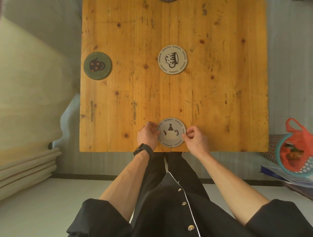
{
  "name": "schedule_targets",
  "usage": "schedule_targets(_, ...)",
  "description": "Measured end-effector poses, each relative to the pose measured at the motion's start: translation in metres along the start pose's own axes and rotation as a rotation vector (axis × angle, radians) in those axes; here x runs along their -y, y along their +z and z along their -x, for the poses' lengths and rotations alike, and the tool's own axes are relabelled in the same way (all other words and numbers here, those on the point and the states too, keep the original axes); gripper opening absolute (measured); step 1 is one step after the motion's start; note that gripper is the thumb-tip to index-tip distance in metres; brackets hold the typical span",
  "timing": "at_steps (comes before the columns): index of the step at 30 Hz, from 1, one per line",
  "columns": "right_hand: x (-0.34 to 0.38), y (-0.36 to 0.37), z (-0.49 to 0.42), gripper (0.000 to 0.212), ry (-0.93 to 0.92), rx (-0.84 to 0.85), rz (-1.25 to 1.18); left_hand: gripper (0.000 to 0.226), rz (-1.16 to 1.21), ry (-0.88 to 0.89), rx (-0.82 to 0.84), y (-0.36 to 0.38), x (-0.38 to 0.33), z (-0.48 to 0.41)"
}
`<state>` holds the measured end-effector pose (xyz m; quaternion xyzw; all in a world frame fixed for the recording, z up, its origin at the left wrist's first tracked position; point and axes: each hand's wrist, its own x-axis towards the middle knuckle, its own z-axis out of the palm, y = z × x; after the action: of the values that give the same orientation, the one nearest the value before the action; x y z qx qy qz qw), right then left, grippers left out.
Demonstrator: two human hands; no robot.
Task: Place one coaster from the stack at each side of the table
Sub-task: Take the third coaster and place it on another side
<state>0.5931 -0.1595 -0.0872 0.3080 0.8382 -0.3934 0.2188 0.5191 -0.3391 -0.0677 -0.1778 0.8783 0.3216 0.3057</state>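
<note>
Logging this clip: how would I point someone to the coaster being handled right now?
On the wooden table, go to the near edge by the person. The coaster lies between the left hand and right hand; it alone shows a teapot, not a mug.

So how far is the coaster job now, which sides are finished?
Done: the round green coaster lies at the left edge; a dark one just shows at the far edge. In hand: both hands pinch the grey teapot coaster at the near edge. Left: the right side is bare; the grey mug coaster waits mid-table.
</note>
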Motion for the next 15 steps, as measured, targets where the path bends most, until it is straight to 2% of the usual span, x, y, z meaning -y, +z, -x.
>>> schedule_targets(2,-0.001,0.0,0.003,0.023,-0.094,-0.019,0.102,0.018,-0.055,0.093,-0.001,0.002,0.004,0.002)
schedule_targets(5,-0.004,0.001,0.007,0.021,-0.278,-0.013,0.227,0.024,-0.351,0.312,-0.032,0.004,0.012,0.003)
schedule_targets(7,-0.003,0.0,0.008,0.022,-0.336,-0.01,0.279,0.028,-0.496,0.41,-0.057,0.004,0.013,0.001)
schedule_targets(11,0.003,-0.003,0.006,0.022,-0.326,0.014,0.345,0.027,-0.557,0.445,-0.026,-0.002,0.009,-0.008)
schedule_targets(15,0.007,-0.014,-0.014,0.016,-0.313,0.038,0.393,0.032,-0.465,0.374,0.048,-0.013,-0.005,-0.031)
